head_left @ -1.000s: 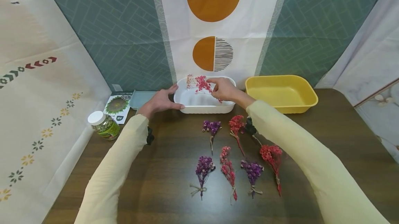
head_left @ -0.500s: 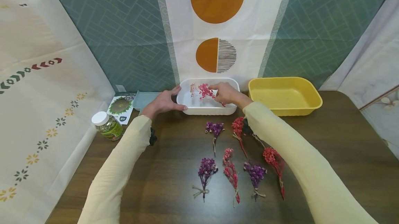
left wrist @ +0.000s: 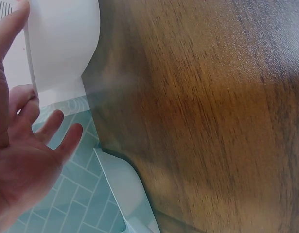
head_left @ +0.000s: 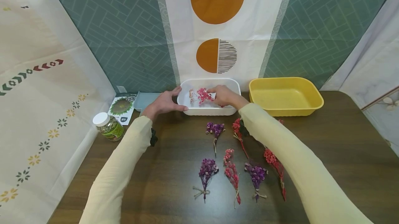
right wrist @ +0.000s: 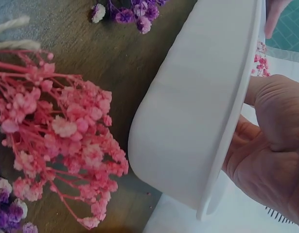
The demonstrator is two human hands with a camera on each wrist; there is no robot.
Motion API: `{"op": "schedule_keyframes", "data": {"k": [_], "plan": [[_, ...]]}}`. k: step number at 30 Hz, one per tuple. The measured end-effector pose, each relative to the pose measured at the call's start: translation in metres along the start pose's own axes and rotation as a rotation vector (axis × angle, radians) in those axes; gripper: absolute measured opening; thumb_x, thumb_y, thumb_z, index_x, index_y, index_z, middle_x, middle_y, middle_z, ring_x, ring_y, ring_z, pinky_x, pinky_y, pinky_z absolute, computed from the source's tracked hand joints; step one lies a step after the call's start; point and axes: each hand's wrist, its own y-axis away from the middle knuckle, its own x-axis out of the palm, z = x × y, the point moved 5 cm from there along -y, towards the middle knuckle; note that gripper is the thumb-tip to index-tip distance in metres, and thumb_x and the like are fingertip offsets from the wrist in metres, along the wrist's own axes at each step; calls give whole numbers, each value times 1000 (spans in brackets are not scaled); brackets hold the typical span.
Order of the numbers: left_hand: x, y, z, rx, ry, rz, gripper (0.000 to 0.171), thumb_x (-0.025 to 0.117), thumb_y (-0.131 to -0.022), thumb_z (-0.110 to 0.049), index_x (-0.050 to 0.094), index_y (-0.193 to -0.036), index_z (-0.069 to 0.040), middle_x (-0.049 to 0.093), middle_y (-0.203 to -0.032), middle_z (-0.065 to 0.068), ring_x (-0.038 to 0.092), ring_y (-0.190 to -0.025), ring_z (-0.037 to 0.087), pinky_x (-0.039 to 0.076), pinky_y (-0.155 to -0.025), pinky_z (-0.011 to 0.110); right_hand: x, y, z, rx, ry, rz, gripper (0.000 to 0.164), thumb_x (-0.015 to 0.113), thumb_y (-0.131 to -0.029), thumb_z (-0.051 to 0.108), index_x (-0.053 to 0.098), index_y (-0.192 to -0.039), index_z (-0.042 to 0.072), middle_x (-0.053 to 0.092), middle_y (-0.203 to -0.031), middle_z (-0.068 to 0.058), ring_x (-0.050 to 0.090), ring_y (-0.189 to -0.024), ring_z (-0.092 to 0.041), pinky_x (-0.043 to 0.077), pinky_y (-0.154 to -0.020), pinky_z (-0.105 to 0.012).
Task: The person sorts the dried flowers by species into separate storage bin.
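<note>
My right hand [head_left: 225,96] reaches inside the white plastic tub [head_left: 210,112] and pinches a bunch of pink-red dried flowers [head_left: 204,96]. The blossoms point left, low in the tub; my fingers hide most of the stems. My left hand [head_left: 165,103] holds the tub's left end, its thumb at the front rim and its forefingers at the back corner. In the left wrist view, the other fingers of my left hand [left wrist: 32,145] spread away from the tub wall [left wrist: 66,39]. The right wrist view shows my right hand [right wrist: 275,141] bent over the rim, its fingertips hidden behind the wall.
Several tied purple bunches [head_left: 208,170] and red bunches [head_left: 230,172] lie on the dark wooden table [head_left: 162,182]. A yellow tub [head_left: 286,111] stands right of the white one. At the left are a jar [head_left: 109,127], a sunflower card [head_left: 121,108] and a pale blue tray [head_left: 144,99].
The pink-red bunch and my right hand have sunk lower into the white tub. My left hand keeps its place on the tub. The head view has shifted slightly.
</note>
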Motion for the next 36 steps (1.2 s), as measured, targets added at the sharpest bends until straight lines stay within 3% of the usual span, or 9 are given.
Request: {"op": "schedule_keyframes", "data": {"k": [4, 11, 15, 19, 23, 31, 36], "plan": [[-1, 1, -1, 18, -5, 0, 104, 84, -79, -43, 26, -158, -9, 18, -165, 2, 24, -147, 29, 31, -113, 48, 2, -1, 4, -8, 23, 3, 57, 62, -89, 1, 51, -145, 2, 67, -118, -21, 49, -58, -13, 39, -52, -23], [0, 1, -4, 43, -19, 1, 104, 83, -79, -42, 25, -158, -7, 17, -165, 4, 23, -147, 31, 29, -114, 48, 3, 1, 0, 31, 44, 31, 62, 59, -86, -5, 49, -147, 4, 55, -141, -19, 40, -62, -16, 36, -57, -26], [-1, 1, -4, 38, -18, -8, 104, 84, -78, -42, 26, -158, -7, 18, -165, 5, 25, -147, 31, 30, -113, 48, -2, 7, 3, -3, 39, -6, 61, 61, -85, -4, 51, -145, 1, 67, -112, -19, 47, -67, -19, 38, -59, -28], [-1, 2, -2, 30, -17, -9, 105, 84, -78, -42, 25, -158, -8, 18, -164, 4, 26, -146, 30, 31, -113, 48, -10, 17, 8, -76, 53, -68, 56, 60, -85, -3, 54, -141, -3, 67, -87, -14, 53, -70, -20, 41, -62, -30], [0, 1, -1, 35, -4, -7, 104, 84, -78, -42, 26, -158, -8, 19, -164, 4, 25, -147, 29, 31, -113, 47, -20, 35, 12, -117, 61, -134, 48, 59, -88, -1, 58, -136, -6, 69, -91, -15, 55, -71, -22, 46, -68, -35], [1, 0, 0, 28, 13, -4, 106, 85, -77, -43, 26, -158, -7, 19, -164, 5, 23, -148, 30, 29, -114, 49, -32, 90, 14, -22, -40, -236, 46, 66, -93, 8, 56, -135, -7, 69, -100, -19, 65, -85, -29, 53, -72, -41], [1, 1, 1, 16, 11, -1, 107, 85, -77, -43, 24, -158, -9, 19, -164, 7, 25, -147, 32, 29, -113, 51, -24, 131, 11, 9, -121, -285, 45, 71, -91, 10, 58, -130, -9, 71, -90, -13, 66, -70, -22, 53, -65, -38]]}}
